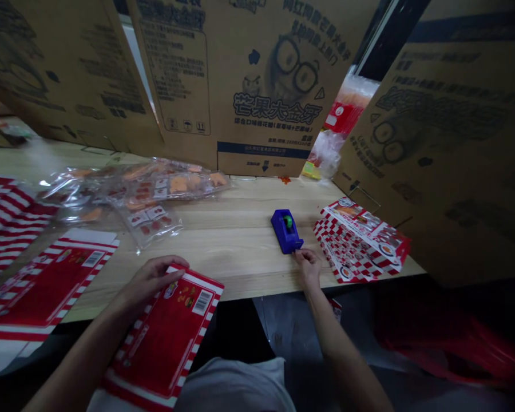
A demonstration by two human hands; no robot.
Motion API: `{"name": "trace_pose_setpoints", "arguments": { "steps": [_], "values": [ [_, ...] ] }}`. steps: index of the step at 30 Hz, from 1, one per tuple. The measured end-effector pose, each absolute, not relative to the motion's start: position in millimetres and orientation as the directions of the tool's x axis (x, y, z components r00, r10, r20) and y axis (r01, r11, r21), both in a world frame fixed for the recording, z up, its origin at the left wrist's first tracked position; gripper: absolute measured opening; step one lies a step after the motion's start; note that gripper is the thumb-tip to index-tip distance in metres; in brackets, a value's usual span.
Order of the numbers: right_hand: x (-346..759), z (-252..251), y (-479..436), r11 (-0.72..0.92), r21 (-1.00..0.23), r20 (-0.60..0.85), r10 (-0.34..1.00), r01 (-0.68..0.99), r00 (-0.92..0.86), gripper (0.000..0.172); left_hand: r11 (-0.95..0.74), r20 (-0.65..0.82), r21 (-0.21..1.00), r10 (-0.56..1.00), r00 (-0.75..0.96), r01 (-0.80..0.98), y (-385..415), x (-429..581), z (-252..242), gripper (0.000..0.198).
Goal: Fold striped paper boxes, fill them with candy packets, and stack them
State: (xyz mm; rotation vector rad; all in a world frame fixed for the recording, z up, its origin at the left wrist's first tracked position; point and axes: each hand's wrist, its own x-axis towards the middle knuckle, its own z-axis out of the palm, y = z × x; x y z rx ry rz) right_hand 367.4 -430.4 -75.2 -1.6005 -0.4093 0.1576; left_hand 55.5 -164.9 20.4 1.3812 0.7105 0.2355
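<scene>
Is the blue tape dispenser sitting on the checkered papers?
No, the blue tape dispenser stands on the wood table, beside the checkered papers.

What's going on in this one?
A person is working with bare hands at a wooden table. Their left hand lies on the edge of a flat red-and-white printed carton sheet that overhangs the table's edge. Their right hand sits beside a blue tape dispenser. A stack of red-checkered printed sheets lies to the right, clear plastic bags of orange pieces lie further back, and large cardboard boxes stand behind.
</scene>
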Motion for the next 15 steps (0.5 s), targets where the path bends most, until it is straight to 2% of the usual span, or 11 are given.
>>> {"name": "trace_pose_setpoints", "arguments": {
  "steps": [3, 5, 7, 9, 11, 13, 15],
  "values": [
    [347.6, -68.6, -424.6, -0.019, -0.997, 0.068, 0.371, 0.081, 0.926, 0.041, 0.067, -0.300, 0.952, 0.399, 0.867, 0.299, -159.4, 63.1, 20.0, 0.027],
    [323.0, -58.0, -413.1, -0.047, -0.998, 0.004, 0.523, 0.034, 0.852, 0.038, -0.043, -0.268, 0.953, 0.344, 0.900, 0.300, -160.9, 69.1, 19.7, 0.023],
    [292.9, -43.3, -394.7, -0.082, -0.995, -0.026, 0.756, 0.056, 0.654, 0.036, -0.119, -0.245, 0.950, 0.293, 0.924, 0.290, -165.2, 75.1, 18.3, 0.019],
    [263.2, -27.9, -371.9, -0.072, -0.987, -0.014, 0.930, 0.144, 0.367, 0.035, -0.134, -0.236, 0.952, 0.251, 0.939, 0.275, -170.8, 79.3, 15.2, 0.016],
    [239.7, -16.6, -349.9, -0.032, -0.960, 0.022, 0.982, 0.278, 0.188, 0.033, -0.128, -0.228, 0.957, 0.227, 0.947, 0.262, -175.5, 80.2, 11.1, 0.014],
    [225.3, -12.0, -333.6, -0.046, -0.895, 0.030, 0.986, 0.443, 0.163, 0.031, -0.130, -0.219, 0.959, 0.226, 0.949, 0.252, -177.9, 76.8, 7.3, 0.013],
    [219.1, -13.5, -324.2, -0.102, -0.839, -0.004, 0.983, 0.534, 0.182, 0.030, -0.137, -0.209, 0.959, 0.238, 0.949, 0.246, -178.1, 69.6, 6.2, 0.015]
  ]
}}
